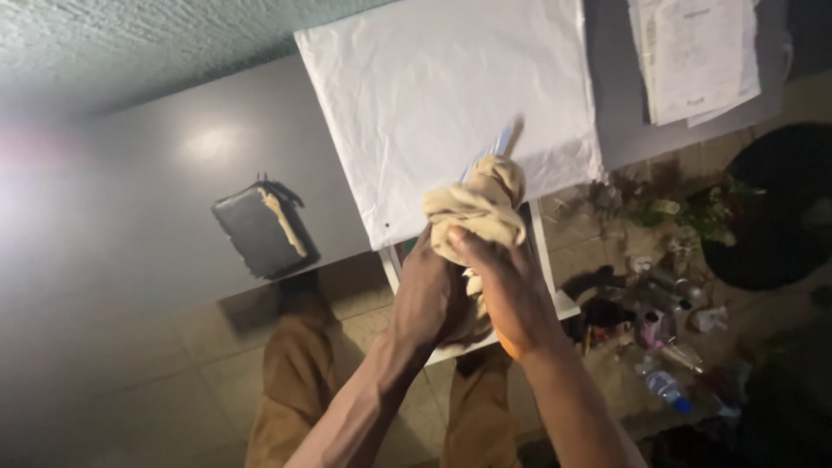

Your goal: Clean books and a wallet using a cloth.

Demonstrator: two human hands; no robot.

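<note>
Both hands close together around one thing, a crumpled tan cloth (pixel 479 206) bunched into a knotted lump. The left hand (pixel 426 290) wraps its grip about the lower part of the bundle, fingers curled shut on the fabric. The right hand (pixel 511 295) presses against it from the other side, thumb laid up along the cloth, its grip likewise shut on the same wad. The cloth is soft and heavily creased, twisted into thick folds that bulge above the fingers, pale beige with darker shadows in the creases. A slim blue and white object (pixel 496 143) sticks out of its top, blurred, so its kind cannot be told. Something orange (pixel 505 345) shows under the right palm.

The bundle is held up in the air over the near edge of the grey worktop (pixel 156 173), in front of a large wrinkled white sheet (pixel 442 95) that lies on it. On the worktop to the left rests a small black pouch with a tan strip (pixel 260 230). Papers (pixel 693 56) lie at the far right corner. Below, brown trousers (pixel 295 381) stand on a tiled floor (pixel 208 364), and scattered bottles and litter (pixel 667 303) lie on the right.
</note>
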